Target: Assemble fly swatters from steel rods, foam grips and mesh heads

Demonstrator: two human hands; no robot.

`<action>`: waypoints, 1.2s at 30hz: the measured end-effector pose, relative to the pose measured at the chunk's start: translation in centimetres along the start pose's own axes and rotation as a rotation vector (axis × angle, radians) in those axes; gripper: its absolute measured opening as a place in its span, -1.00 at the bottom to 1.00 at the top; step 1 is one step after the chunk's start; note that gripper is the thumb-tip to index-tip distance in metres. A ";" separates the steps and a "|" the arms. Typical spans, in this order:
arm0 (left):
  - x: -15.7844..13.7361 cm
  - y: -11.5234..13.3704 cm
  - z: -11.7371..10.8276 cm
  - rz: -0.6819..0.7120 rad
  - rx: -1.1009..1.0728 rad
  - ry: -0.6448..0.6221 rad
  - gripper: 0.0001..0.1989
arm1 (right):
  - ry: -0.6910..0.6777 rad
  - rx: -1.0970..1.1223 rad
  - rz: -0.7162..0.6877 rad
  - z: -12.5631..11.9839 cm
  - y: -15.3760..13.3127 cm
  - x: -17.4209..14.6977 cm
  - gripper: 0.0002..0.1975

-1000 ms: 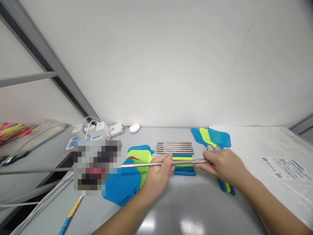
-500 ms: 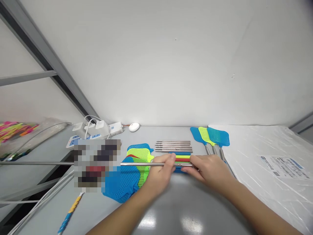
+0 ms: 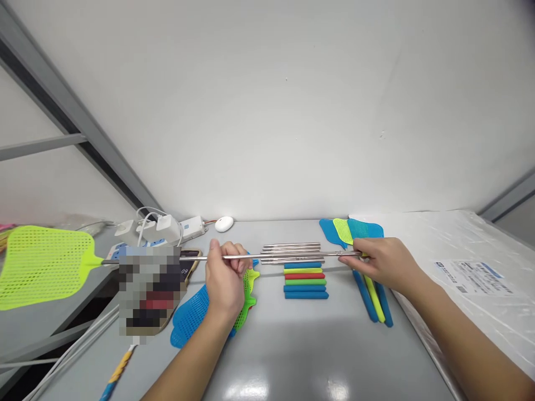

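Observation:
A yellow-green fly swatter (image 3: pixel 45 267) is held level across the table, its perforated head out at the far left. My left hand (image 3: pixel 226 278) is closed round the thin metal rod near its middle. At the rod's right end my right hand (image 3: pixel 378 262) pinches it; a bit of yellow shows under the fingers. Below the rod lie several coloured handle grips (image 3: pixel 305 282) in a row, blue, yellow, red and green. Behind them are several loose metal rods (image 3: pixel 291 247). Blue and green swatter heads (image 3: pixel 190 317) lie stacked by my left forearm, partly hidden.
Three swatters with blue and yellow handles (image 3: pixel 371 298) lie beneath my right hand. A plastic-wrapped white package (image 3: pixel 455 239) covers the right side. At left are a partly blurred phone (image 3: pixel 190 264), a power strip with white plugs (image 3: pixel 167 228) and a white oval device (image 3: pixel 224 224).
My hands have moved apart along the rod, left hand leftward and right hand rightward. The yellow-green swatter head has come into view at the left, and the row of grips is uncovered.

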State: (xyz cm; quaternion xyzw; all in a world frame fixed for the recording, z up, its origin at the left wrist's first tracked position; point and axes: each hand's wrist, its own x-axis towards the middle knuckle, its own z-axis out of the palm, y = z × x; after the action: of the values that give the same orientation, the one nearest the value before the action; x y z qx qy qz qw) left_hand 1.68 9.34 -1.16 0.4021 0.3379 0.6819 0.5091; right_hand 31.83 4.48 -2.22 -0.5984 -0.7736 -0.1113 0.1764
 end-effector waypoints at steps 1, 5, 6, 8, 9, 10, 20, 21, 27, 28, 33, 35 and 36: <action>0.2 0.1 -0.1 0.013 -0.034 0.003 -0.46 | 0.003 -0.001 0.004 -0.1 0.1 0.0 -0.50; 1.6 0.9 -1.3 0.113 -0.099 0.115 -0.48 | -0.015 0.005 0.010 -0.1 0.6 -0.1 -0.50; 2.0 1.1 -1.6 0.136 -0.109 0.149 -0.49 | -0.018 0.004 0.007 -0.1 0.7 -0.1 -0.51; 2.6 1.4 -2.1 0.166 -0.112 0.209 -0.51 | -0.014 0.002 0.000 0.0 0.7 -0.1 -0.51; 2.8 1.4 -2.2 0.173 -0.106 0.232 -0.52 | -0.010 0.002 -0.002 0.1 0.7 -0.1 -0.51; 2.9 1.4 -2.2 0.171 -0.096 0.247 -0.52 | -0.011 0.003 -0.003 0.2 0.6 -0.1 -0.51; -0.9 -1.6 -0.2 0.010 -0.011 0.068 -0.50 | -0.028 -0.119 -0.003 0.4 0.8 -0.7 -0.45; -1.3 -1.9 -0.1 -0.009 -0.018 0.040 -0.49 | -0.020 -0.134 0.003 0.6 1.0 -0.7 -0.46; -1.7 -2.3 0.0 -0.071 0.013 -0.031 -0.48 | -0.070 -0.167 0.073 1.1 3.3 -0.7 -0.47; -1.5 -2.0 -0.1 -0.048 -0.010 0.009 -0.47 | -0.080 -0.171 0.095 1.1 3.6 -0.7 -0.47; 0.7 0.0 -1.3 0.085 -0.116 0.250 -0.50 | -0.127 -0.188 0.181 1.4 4.1 -0.7 -0.47; 1.4 0.1 -1.7 0.103 -0.090 0.268 -0.50 | -0.151 -0.192 0.193 1.7 4.0 -0.7 -0.48; 1.5 -0.2 -1.8 0.100 -0.064 0.266 -0.50 | -0.155 -0.200 0.200 1.8 4.0 -0.7 -0.49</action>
State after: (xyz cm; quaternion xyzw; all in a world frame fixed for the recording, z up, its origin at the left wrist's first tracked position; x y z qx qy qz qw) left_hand -0.07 10.73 -1.79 0.3080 0.3600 0.7642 0.4377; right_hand 35.55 5.57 -4.32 -0.6937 -0.7066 -0.1233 0.0659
